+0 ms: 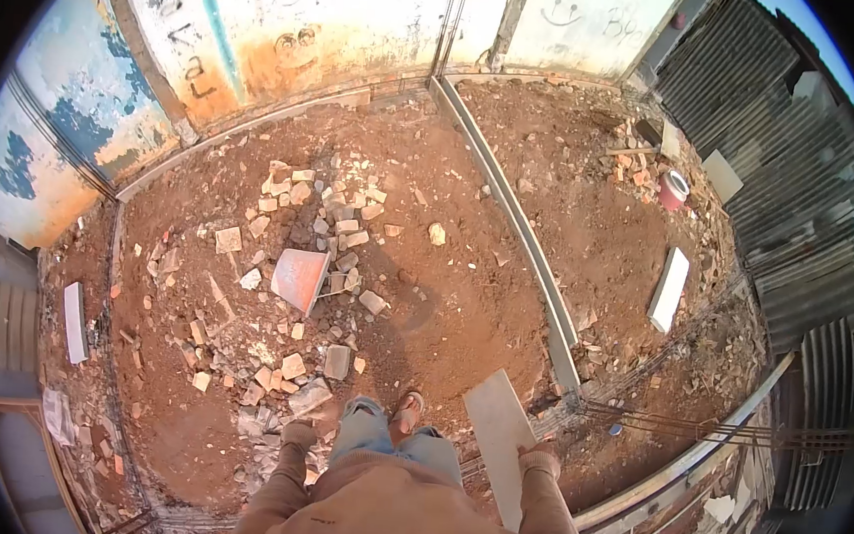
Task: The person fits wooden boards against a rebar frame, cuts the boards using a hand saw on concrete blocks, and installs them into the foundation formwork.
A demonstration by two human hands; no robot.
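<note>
My right hand (539, 461) grips the edge of a flat, pale grey board (500, 438), held tilted beside my right leg. The board's lower end runs down behind my forearm. On the other side, my left hand (298, 435) hangs low by my left leg, its back toward me and its fingers mostly hidden. Just beyond it lies a grey chunk of rubble (310, 396), close to the hand in this view. A squarish grey block (337, 362) rests on the soil a little farther out.
Broken bricks (263, 380) lie heaped ahead of my left side, around a reddish tub (299, 279) on its side. A low concrete beam (511, 223) crosses the reddish soil. Rebar rods (675, 424) stick out at right. A white slab (668, 289) lies near corrugated sheets (761, 103).
</note>
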